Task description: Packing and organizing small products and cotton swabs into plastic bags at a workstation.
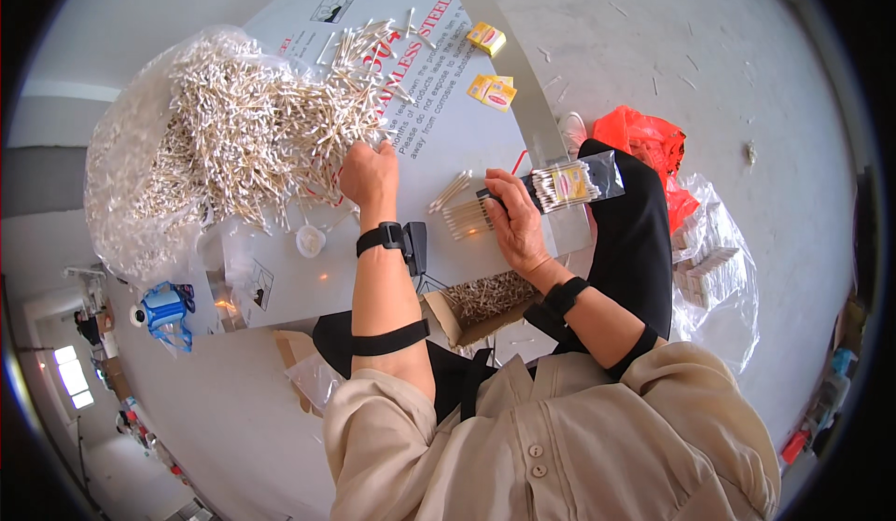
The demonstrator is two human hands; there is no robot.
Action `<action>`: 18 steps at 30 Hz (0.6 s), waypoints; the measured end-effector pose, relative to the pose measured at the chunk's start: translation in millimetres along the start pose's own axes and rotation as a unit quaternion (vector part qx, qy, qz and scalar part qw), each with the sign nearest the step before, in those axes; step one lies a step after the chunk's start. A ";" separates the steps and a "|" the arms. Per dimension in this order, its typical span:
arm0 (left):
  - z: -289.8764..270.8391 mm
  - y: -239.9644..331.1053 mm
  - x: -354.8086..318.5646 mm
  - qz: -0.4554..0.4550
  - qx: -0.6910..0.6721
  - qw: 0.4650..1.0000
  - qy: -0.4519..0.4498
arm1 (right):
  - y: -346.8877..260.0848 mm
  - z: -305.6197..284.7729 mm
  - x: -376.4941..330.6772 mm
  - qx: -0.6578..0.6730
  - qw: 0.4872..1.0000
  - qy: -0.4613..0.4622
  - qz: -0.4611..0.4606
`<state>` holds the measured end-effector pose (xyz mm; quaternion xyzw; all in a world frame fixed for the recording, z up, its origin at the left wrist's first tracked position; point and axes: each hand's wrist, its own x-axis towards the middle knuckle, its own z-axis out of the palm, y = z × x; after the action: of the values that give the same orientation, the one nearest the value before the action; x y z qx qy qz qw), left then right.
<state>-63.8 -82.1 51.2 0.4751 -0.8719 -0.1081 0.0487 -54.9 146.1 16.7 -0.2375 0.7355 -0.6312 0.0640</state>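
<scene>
A big heap of cotton swabs spills from a clear plastic bag over the left of the table. At the heap's right edge my left hand is closed, its fingertips among the swabs and partly hidden. My right hand rests with bent fingers pressed together over a dark strip; what is under the fingers is hidden. Just left of it lies a row of swabs, with a small loose bunch above. Beyond its fingers, a clear packet of swabs with a yellow card lies at the table's right edge.
Small yellow cards and a yellow stack lie near the far right edge. A cardboard box of swabs sits below the near edge. On the floor to the right are a red bag and a clear bag of packets.
</scene>
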 end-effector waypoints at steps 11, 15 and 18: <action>10.5 -20.3 -34.9 0.097 -0.109 0.982 -0.118 | -1.0 -0.2 0.6 0.004 1.000 -0.004 0.004; 0.0 -11.4 -36.8 0.152 -0.151 0.949 -0.233 | 2.4 -1.3 -0.8 0.001 1.000 -0.005 0.013; 3.6 -12.9 -30.9 0.179 -0.162 0.948 -0.208 | -0.1 0.5 -1.4 0.008 1.000 -0.009 0.017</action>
<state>-37.1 -62.4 45.2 0.2641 -0.9040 -0.3339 -0.0386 -53.4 146.2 16.4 -0.2303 0.7340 -0.6334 0.0834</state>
